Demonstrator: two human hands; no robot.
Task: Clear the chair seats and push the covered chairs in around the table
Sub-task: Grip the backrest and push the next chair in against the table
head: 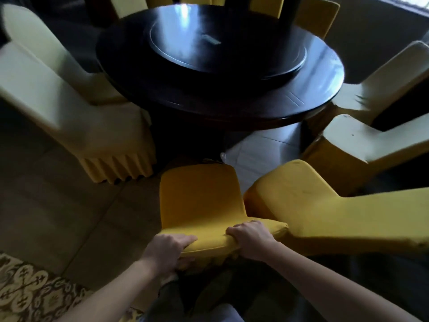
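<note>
A chair in a yellow cover [202, 201] stands directly in front of me, its seat pointing toward the round dark table [220, 105]. My left hand [168, 249] grips the left end of the top of its backrest. My right hand [251, 238] grips the right end of that same top edge. The seat of this chair is bare. A gap of tiled floor lies between the seat's front and the table's edge.
A second yellow covered chair [325, 210] touches the right side of mine. Pale covered chairs stand at the left [69, 112] and right [371, 140], more behind the table. A dark turntable [222, 43] sits on the tabletop. A patterned carpet [30, 291] lies at lower left.
</note>
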